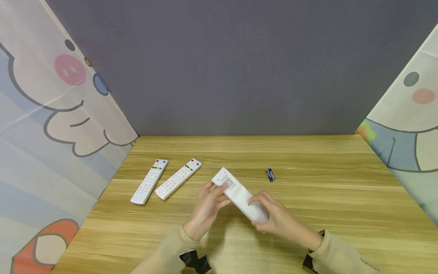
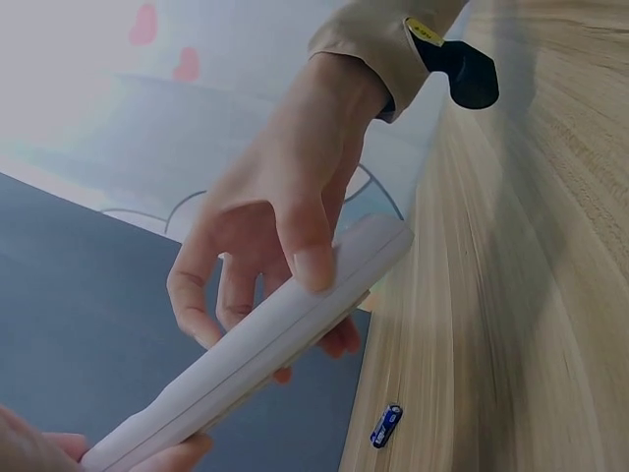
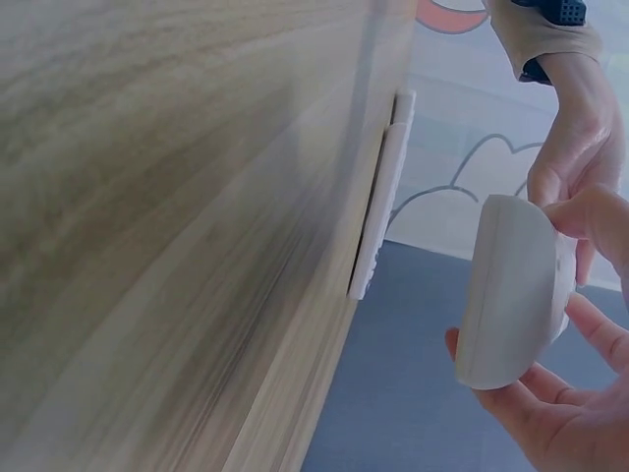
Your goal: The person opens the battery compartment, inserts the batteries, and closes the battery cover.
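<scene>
White remote (image 1: 239,193) is up off the table (image 1: 318,190), back face up, between both hands. Left hand (image 1: 208,205) pinches its label end: thumb on the back, other fingers below. Right hand (image 1: 275,217) grips the opposite end, an index fingertip touching the back face, from where I stand. Two blue batteries (image 1: 270,175) lie side by side beyond the right fingers. Two more remotes (image 1: 178,179), buttons up, lie to the left of the left fingers, well apart from them.
</scene>
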{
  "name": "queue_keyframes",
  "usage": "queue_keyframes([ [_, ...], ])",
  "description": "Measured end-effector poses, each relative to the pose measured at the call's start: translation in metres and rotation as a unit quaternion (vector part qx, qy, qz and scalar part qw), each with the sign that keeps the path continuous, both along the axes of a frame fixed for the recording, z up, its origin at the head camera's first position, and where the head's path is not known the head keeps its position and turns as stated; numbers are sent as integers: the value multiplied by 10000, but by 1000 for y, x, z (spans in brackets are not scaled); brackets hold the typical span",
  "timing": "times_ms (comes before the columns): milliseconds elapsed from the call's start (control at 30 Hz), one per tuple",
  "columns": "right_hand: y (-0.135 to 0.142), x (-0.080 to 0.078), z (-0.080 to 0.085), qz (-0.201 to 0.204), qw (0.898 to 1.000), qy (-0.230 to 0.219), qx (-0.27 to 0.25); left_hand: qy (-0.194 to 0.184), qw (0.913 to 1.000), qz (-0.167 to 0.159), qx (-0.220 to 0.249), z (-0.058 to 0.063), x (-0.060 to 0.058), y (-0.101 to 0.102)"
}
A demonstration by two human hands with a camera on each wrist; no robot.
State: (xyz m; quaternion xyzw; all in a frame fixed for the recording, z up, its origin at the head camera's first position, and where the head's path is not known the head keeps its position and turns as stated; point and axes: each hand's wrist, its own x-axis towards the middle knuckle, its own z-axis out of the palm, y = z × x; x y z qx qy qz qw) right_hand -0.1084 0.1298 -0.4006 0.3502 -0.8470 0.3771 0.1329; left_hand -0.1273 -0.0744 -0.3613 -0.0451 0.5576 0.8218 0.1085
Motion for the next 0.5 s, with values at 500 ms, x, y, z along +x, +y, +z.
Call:
queue_keyframes([
  [500, -2, 2, 7, 97, 9979, -596, 221, -56, 10000, -2, 6, -2, -2, -2],
])
